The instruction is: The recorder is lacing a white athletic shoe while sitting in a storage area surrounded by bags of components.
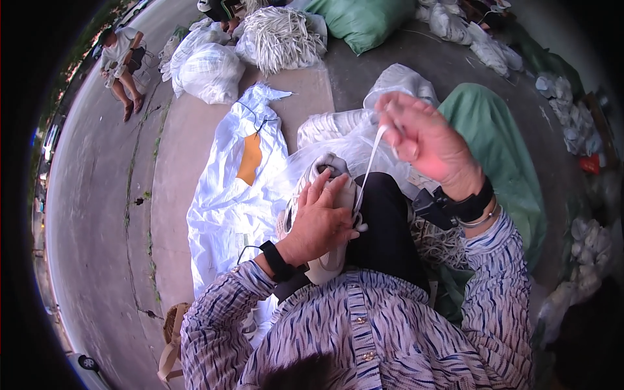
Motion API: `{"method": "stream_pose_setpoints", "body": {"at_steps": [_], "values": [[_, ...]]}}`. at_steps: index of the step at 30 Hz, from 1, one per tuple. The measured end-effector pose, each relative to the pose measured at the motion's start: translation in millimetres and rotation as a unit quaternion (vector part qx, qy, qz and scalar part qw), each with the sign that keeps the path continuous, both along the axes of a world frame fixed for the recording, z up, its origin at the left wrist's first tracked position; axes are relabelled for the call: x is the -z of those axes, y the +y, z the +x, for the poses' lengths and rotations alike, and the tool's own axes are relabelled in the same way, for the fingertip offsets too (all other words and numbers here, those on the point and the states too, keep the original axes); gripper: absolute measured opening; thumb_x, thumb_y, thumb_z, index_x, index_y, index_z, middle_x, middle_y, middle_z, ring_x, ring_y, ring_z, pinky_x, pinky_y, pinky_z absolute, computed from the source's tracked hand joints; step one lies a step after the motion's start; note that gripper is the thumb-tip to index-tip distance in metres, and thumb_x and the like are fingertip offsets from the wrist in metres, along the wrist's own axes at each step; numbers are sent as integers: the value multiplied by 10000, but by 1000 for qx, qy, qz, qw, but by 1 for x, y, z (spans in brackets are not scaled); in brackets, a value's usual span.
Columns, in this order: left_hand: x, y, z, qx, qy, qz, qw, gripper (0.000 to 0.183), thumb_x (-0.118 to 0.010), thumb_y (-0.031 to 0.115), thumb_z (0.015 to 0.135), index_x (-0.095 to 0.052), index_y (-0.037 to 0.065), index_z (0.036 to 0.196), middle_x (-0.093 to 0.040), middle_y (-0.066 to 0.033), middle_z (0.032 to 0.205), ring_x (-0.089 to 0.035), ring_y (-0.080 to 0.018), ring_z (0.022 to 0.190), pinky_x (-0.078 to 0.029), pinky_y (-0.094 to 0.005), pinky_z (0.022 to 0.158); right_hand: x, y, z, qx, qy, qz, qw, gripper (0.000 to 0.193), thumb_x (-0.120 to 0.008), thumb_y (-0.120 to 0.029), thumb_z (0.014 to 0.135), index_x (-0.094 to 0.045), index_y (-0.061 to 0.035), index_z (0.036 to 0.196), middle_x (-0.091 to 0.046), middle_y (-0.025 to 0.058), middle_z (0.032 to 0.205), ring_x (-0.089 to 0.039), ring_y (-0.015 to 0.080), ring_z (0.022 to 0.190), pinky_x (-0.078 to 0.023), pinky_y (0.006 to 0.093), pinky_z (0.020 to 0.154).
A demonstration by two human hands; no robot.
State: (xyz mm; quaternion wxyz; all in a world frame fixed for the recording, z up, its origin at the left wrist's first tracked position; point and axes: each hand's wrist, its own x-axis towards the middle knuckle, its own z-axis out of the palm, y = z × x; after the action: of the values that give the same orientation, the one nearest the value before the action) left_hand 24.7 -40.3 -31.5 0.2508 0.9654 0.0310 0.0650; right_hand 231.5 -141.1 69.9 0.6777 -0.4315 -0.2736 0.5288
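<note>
A pale sneaker (328,262) rests on my lap with its grey-lined collar pointing away from me. My left hand (317,218) lies over its upper, fingers spread and pressing against the shoe. Raised to the right, my right hand (422,136) pinches one end of a white shoelace (370,166). The lace runs taut from those fingers down to the side of the sneaker beside my left fingertips. Motion blurs the right fingertips a little. How far the lace is threaded is hidden beneath my left hand.
A white sack (221,195) lies flat at my left, an orange patch on it. Bundled white laces (279,39) sit in a bag ahead, near a green sack (364,23). Another green sack (497,149) stands at my right, beside loose laces (439,246). A seated person (121,62) is far left.
</note>
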Motion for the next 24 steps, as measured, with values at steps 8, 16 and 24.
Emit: {"method": "stream_pose_setpoints", "body": {"at_steps": [8, 16, 24], "values": [[4, 17, 3, -4, -81, -108, 991, 197, -624, 92, 815, -632, 120, 1010, -398, -140, 1361, -322, -370, 1288, -313, -467, 1030, -112, -85, 46, 47, -47, 300, 952, 167, -464, -124, 952, -518, -2, 1052, -384, -5, 561, -300, 59, 451, -236, 208, 424], [-24, 61, -3, 95, 2, -18, 995, 218, -754, 160, 700, -656, 93, 883, -503, -67, 1045, -493, -278, 1041, -527, -367, 795, 13, -67, 18, 194, -727, -130, 646, 128, -569, -67, 834, -639, -7, 922, -645, 91, 811, -625, 161, 734, -475, 291, 635], [-14, 43, 1, 23, -26, 53, 998, 133, -663, 119, 722, -646, 77, 847, -493, -80, 1023, -496, -272, 1013, -548, -357, 689, 94, -21, -89, -25, -671, -151, 725, 117, -612, -136, 787, -586, -27, 823, -633, 181, 764, -646, 322, 733, -504, 408, 659]]}}
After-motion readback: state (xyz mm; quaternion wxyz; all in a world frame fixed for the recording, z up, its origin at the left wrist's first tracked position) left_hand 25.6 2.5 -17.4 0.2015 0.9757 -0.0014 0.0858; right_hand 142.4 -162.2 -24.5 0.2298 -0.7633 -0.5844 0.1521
